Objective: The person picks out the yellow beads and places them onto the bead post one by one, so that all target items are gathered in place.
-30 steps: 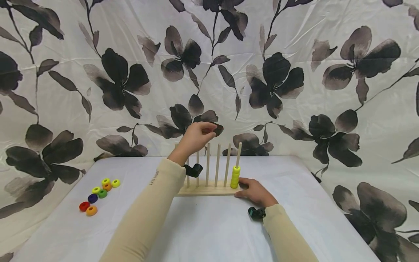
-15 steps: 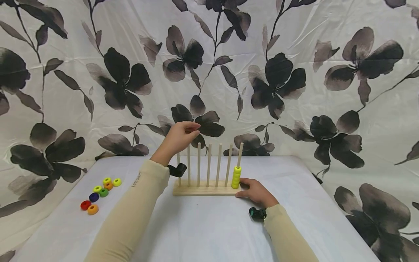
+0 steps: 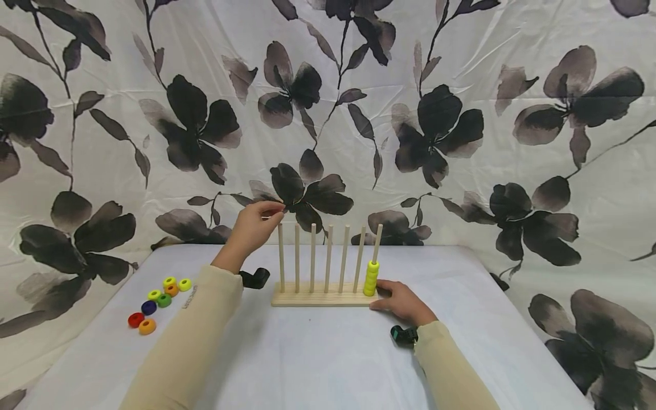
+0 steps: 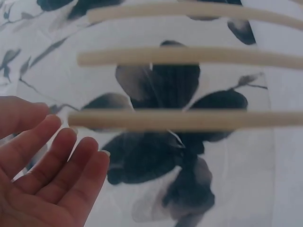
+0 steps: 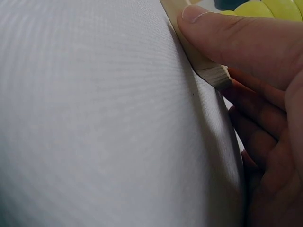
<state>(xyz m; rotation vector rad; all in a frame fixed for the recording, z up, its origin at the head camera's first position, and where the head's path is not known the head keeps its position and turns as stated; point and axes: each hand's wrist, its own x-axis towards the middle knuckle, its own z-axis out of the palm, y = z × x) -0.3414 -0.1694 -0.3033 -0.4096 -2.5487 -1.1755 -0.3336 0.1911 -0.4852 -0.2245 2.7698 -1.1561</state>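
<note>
A wooden peg stand (image 3: 320,299) with a row of several upright pegs sits on the table. Yellow rings (image 3: 371,279) are stacked on its rightmost peg; the other pegs are bare. My left hand (image 3: 253,226) hovers beside the top of the leftmost peg (image 3: 281,256). In the left wrist view, its relaxed fingers (image 4: 85,175) are close to that peg's tip and nothing shows between them. My right hand (image 3: 405,302) grips the right end of the stand's base, the thumb (image 5: 236,38) over the front edge and the other fingers behind the end.
Loose rings lie at the table's left: yellow ones (image 3: 185,284), orange ones (image 3: 147,326), a green one (image 3: 164,300), a dark blue one (image 3: 149,307) and a red one (image 3: 135,320). A floral cloth (image 3: 359,159) hangs behind the white table (image 3: 318,359).
My left hand has moved left along the peg tops, from above the middle pegs to the leftmost one, and dropped slightly. My right hand keeps its hold on the base.
</note>
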